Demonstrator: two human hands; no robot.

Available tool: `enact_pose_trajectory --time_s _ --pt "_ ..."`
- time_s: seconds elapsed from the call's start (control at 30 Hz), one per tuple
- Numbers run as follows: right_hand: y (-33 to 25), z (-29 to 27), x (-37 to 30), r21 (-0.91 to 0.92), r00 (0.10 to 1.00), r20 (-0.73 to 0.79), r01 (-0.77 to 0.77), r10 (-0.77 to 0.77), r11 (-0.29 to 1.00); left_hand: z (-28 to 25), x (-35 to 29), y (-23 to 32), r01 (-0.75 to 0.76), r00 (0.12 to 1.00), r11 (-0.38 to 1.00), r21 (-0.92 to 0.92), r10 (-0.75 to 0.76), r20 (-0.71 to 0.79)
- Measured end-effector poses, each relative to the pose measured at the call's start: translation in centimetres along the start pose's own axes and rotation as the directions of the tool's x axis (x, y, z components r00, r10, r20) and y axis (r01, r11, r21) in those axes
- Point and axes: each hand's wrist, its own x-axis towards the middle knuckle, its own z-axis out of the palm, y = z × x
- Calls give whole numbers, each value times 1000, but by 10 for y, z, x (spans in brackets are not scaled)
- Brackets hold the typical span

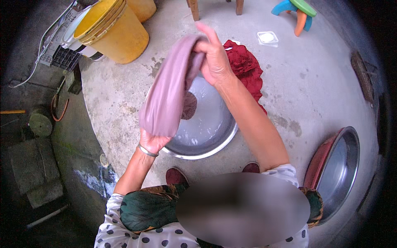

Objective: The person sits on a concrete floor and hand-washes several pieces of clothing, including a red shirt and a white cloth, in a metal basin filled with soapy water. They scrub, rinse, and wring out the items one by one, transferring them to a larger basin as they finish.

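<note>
A mauve cloth is stretched between my two hands above a metal basin on the floor. My left hand holds its lower end, with the fingers hidden in the fabric. At the upper end my right hand has the cloth between thumb and fingers, one finger sticking out. The basin contains cloudy water. Beside the mauve fabric, a dark brown patch of cloth shows over the water; whether it belongs to the same piece I cannot tell. Dark red cloth lies crumpled on the floor right of the basin.
Yellow buckets stand at the far left. A small clear tray with something white lies beyond the red cloth. Farther off are wooden legs and a colourful stool. A second basin leans at the right.
</note>
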Motion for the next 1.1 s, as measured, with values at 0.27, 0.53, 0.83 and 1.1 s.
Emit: enact_pose_trajectory --time_s 0.27,0.53,0.83,1.1 --pt "155 -63 -87 454 895 -34 -383 444 805 18 -1 1 -105 980 966 -238 142 140" --pt "135 -95 -74 441 971 150 -236 188 866 -38 -25 -10 99 974 804 -586 -198 -107" --pt "69 -46 -30 67 944 -96 -311 316 948 -15 -29 -17 44 939 942 333 75 -335" --pt "128 -60 -33 -312 917 -216 -390 335 866 -71 8 9 -27 998 12 1000 56 27"
